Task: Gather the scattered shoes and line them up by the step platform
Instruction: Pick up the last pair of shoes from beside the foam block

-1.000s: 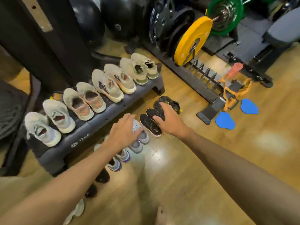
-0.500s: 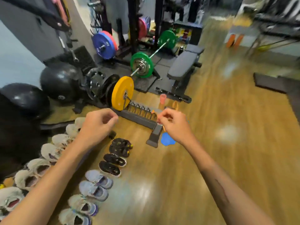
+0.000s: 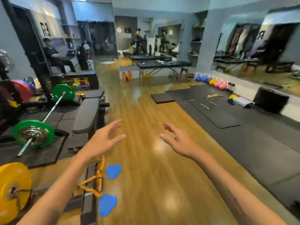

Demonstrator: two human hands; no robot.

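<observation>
- The head camera looks down a long gym room with a wooden floor (image 3: 146, 159).
- The left hand (image 3: 102, 142) is raised over the floor, fingers spread and loosely extended, gripping nothing.
- The right hand (image 3: 178, 142) is raised beside it, apart from the left, fingers spread and relaxed, also gripping nothing.
- The shoes and the step platform cannot be seen in this view.
- Below the left forearm lie two blue sliding discs (image 3: 113, 171), one nearer the camera than the other, with an orange strap (image 3: 95, 181) just beside them.
- A yellow weight plate (image 3: 13, 189) stands at the lower left edge.
- A barbell with green plates (image 3: 34, 133) rests on dark matting at the left, next to a padded bench (image 3: 86, 116).
- Black exercise mats (image 3: 227, 114) cover the floor at the right.
- A row of coloured kettlebells (image 3: 211, 81) sits along the far right wall, below a mirror (image 3: 259, 51).
- A seated person (image 3: 55, 57) is at the far left; the picture is blurred.
</observation>
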